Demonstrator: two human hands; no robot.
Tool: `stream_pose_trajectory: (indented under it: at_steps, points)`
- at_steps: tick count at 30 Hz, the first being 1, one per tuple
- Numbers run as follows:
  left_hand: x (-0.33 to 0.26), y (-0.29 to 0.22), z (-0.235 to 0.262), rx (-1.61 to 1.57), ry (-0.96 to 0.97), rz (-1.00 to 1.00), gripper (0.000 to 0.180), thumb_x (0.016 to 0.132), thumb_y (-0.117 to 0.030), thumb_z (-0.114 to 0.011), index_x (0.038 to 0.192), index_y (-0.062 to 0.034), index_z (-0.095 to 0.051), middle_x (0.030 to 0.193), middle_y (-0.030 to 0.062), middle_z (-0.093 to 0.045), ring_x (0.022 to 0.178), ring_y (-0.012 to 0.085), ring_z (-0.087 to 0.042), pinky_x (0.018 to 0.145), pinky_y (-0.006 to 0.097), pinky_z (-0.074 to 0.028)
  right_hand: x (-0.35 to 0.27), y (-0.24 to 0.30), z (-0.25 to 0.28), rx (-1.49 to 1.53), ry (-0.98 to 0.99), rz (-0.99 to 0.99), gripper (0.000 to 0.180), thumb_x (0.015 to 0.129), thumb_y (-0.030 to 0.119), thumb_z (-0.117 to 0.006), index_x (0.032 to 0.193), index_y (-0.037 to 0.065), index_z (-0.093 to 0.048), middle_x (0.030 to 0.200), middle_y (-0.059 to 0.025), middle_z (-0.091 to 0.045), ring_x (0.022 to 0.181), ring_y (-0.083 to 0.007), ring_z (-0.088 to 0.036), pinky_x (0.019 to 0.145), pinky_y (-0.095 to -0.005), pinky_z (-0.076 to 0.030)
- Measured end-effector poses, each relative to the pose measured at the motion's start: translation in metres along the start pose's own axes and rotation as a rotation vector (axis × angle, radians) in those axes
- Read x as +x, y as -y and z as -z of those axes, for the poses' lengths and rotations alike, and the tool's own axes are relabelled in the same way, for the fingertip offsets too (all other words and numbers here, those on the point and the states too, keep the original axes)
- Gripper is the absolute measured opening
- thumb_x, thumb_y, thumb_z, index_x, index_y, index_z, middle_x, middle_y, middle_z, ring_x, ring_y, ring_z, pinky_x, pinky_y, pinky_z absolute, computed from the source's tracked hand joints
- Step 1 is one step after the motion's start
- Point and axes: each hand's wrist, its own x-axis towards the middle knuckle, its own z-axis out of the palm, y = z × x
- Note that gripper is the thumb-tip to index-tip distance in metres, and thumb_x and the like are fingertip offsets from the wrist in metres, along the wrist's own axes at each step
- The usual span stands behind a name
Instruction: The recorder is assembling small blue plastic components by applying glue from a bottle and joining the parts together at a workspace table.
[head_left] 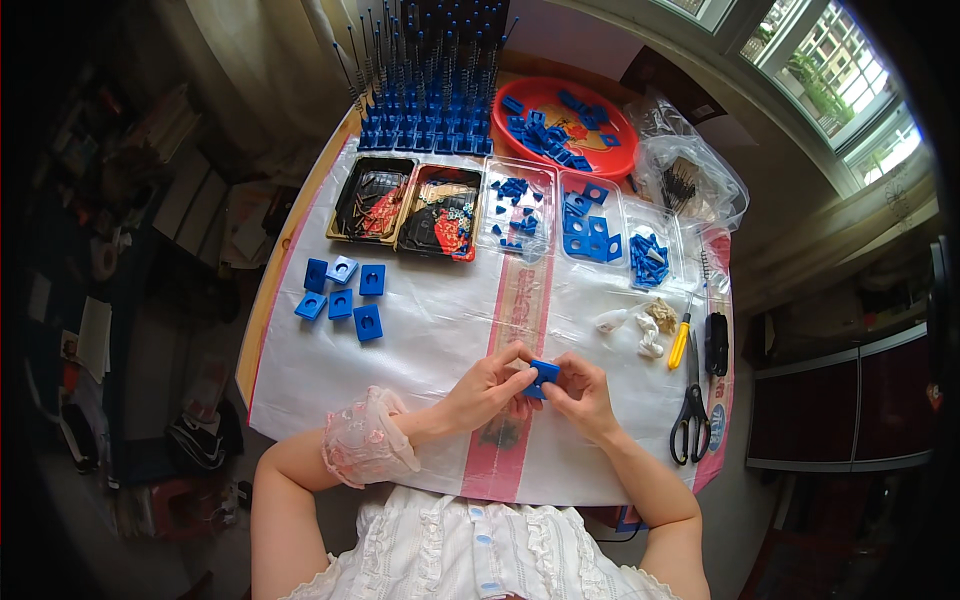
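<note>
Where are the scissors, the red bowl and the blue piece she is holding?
scissors (pixel 691 415): head view, on the pivot above the handles.
red bowl (pixel 552 92): head view, on bare inner floor.
blue piece (pixel 543 373): head view, on its top face.

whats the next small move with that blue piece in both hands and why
Probably set the blue square piece down with the six finished-looking blue blocks at the left. The left hand and right hand both pinch it above the white sheet, and similar blocks already lie grouped there.
</note>
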Motion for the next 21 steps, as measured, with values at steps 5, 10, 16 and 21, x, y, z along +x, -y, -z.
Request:
stream_pose_trajectory:
  at_steps: [5, 10, 16, 21]
  points:
    - [0.0008, 0.0010, 0.0058, 0.003, -0.003, -0.018, 0.018, 0.103, -0.022, -0.049, 0.106, -0.0055, -0.052, 0.083, 0.0048, -0.064, 0.065, 0.0069, -0.061, 0.055, 0.021, -0.051, -0.0006, 0.0071, 0.0035, -0.188, 0.100, -0.010, 0.017, 0.081, 0.003, -0.071, 0.092, 0.003, -0.058, 0.081, 0.0016, -0.059, 0.073, -0.0031, -0.053, 0.062, -0.0210, -0.041]
    - [0.0007, 0.0014, 0.0050, 0.027, -0.006, -0.015, 0.018, 0.102, -0.023, -0.050, 0.106, -0.0056, -0.053, 0.079, 0.0032, -0.064, 0.062, 0.0064, -0.060, 0.053, 0.021, -0.050, 0.0001, 0.0052, 0.0062, -0.193, 0.116, -0.012, 0.018, 0.081, 0.003, -0.071, 0.093, 0.004, -0.058, 0.082, 0.0012, -0.059, 0.073, -0.0034, -0.053, 0.063, -0.0214, -0.042]
    - [0.0016, 0.0026, 0.0048, 0.034, -0.007, -0.005, 0.018, 0.102, -0.023, -0.050, 0.106, -0.0056, -0.054, 0.079, 0.0033, -0.064, 0.060, 0.0072, -0.060, 0.052, 0.021, -0.049, 0.0009, 0.0034, -0.0004, -0.096, 0.046, 0.015, 0.017, 0.079, 0.008, -0.074, 0.086, 0.006, -0.059, 0.071, 0.0057, -0.054, 0.062, 0.0000, -0.044, 0.053, -0.0201, -0.033]
    - [0.0022, 0.0018, 0.0040, 0.012, -0.009, 0.006, 0.018, 0.102, -0.023, -0.050, 0.107, -0.0060, -0.054, 0.079, 0.0047, -0.065, 0.059, 0.0076, -0.060, 0.051, 0.021, -0.049, 0.0006, 0.0043, -0.0001, -0.107, 0.047, 0.017, 0.017, 0.079, 0.009, -0.075, 0.086, 0.006, -0.059, 0.072, 0.0055, -0.055, 0.063, 0.0002, -0.046, 0.053, -0.0193, -0.034]
